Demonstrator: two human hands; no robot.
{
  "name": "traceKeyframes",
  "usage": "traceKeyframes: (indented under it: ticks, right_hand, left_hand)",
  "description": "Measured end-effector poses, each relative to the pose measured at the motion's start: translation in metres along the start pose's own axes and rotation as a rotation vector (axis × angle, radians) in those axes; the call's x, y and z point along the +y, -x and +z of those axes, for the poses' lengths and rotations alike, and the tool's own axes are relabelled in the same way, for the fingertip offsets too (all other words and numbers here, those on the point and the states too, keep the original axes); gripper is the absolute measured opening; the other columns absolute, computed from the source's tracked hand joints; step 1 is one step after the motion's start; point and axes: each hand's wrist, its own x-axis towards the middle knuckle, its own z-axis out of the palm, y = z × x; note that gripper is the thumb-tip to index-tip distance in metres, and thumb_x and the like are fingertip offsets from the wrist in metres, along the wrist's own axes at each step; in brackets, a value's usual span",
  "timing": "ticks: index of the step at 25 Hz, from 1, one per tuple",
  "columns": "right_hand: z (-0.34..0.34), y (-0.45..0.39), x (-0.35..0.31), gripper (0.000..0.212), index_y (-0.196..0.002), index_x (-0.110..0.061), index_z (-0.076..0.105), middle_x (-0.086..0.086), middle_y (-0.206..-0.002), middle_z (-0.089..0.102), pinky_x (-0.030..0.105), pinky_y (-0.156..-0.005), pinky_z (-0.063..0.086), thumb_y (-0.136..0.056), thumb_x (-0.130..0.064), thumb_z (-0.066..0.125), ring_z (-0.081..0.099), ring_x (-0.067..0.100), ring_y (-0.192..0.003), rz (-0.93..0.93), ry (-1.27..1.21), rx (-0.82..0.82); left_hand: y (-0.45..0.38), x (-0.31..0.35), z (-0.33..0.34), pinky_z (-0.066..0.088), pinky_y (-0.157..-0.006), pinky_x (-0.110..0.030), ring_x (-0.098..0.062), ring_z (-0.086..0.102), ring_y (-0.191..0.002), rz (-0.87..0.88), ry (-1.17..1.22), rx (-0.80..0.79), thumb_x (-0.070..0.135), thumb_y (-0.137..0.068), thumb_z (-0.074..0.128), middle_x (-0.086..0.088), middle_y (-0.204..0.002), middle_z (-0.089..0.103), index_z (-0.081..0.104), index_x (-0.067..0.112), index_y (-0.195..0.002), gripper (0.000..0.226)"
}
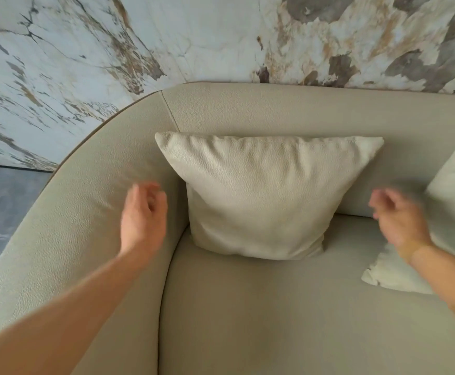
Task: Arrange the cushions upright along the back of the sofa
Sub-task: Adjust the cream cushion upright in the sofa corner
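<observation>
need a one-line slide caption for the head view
Both hands, left hand and right hand, hover empty beside an upright cushion against the sofa back.

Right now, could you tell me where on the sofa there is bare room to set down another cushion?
The seat in front of the upright cushion is bare, out to the curved arm at left. At right it is crowded: a second cushion lies tilted there under the right hand.

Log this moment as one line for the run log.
centre cushion: upright against sofa back | second cushion: leaning at right | left hand: free, beside cushion | right hand: free, blurred
</observation>
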Motion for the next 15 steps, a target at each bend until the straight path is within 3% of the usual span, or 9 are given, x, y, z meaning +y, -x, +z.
traceKeyframes:
  ticks: [2, 4, 8, 11, 15]
  right_hand:
    - [0.031, 0.020, 0.046, 0.035, -0.124, -0.021, 0.062, 0.009, -0.122, 0.067, 0.033, -0.085, 0.042, -0.090, -0.028, 0.065, 0.062, 0.031, -0.104, 0.118, 0.128, -0.195]
    - [0.064, 0.035, 0.080, 0.057, -0.138, -0.016, 0.052, 0.008, -0.134, 0.060, 0.028, -0.082, 0.040, -0.084, -0.012, 0.071, 0.060, 0.028, -0.109, 0.192, 0.253, -0.377]
    - [0.122, 0.033, 0.108, 0.090, -0.146, -0.013, 0.037, 0.012, -0.145, 0.045, 0.031, -0.098, 0.038, -0.070, -0.025, 0.085, 0.046, 0.032, -0.130, 0.110, 0.344, -0.450]
    - [0.145, 0.012, 0.112, 0.080, -0.130, -0.011, 0.048, 0.011, -0.130, 0.057, 0.032, -0.083, 0.041, -0.064, -0.032, 0.088, 0.053, 0.035, -0.118, 0.107, 0.271, -0.369]
    - [0.154, 0.002, 0.116, 0.057, -0.115, -0.009, 0.060, 0.018, -0.114, 0.067, 0.036, -0.073, 0.044, -0.072, -0.039, 0.081, 0.060, 0.040, -0.106, 0.090, 0.304, -0.227]
  left_hand:
    - [0.035, -0.043, 0.030, 0.043, -0.075, -0.028, -0.022, 0.062, -0.087, -0.175, -0.077, -0.249, 0.021, -0.095, 0.056, 0.001, -0.093, 0.066, 0.064, 0.019, -0.108, 0.015]
    - [0.051, -0.090, 0.062, 0.048, -0.079, -0.030, -0.028, 0.066, -0.096, -0.267, -0.227, -0.471, 0.016, -0.095, 0.056, -0.008, -0.103, 0.072, 0.068, 0.015, -0.113, 0.022]
    - [0.036, -0.139, 0.114, 0.045, -0.103, -0.038, -0.034, 0.056, -0.122, -0.160, -0.309, -0.588, 0.009, -0.087, 0.061, -0.016, -0.135, 0.059, 0.053, 0.011, -0.139, 0.052]
    - [0.014, -0.155, 0.141, 0.043, -0.106, -0.038, -0.032, 0.053, -0.127, -0.138, -0.232, -0.557, 0.007, -0.086, 0.060, -0.012, -0.138, 0.057, 0.051, 0.014, -0.140, 0.056]
    - [0.012, -0.161, 0.162, 0.047, -0.093, -0.034, -0.034, 0.059, -0.113, -0.180, -0.253, -0.573, 0.011, -0.089, 0.062, -0.017, -0.124, 0.065, 0.060, 0.007, -0.125, 0.036]
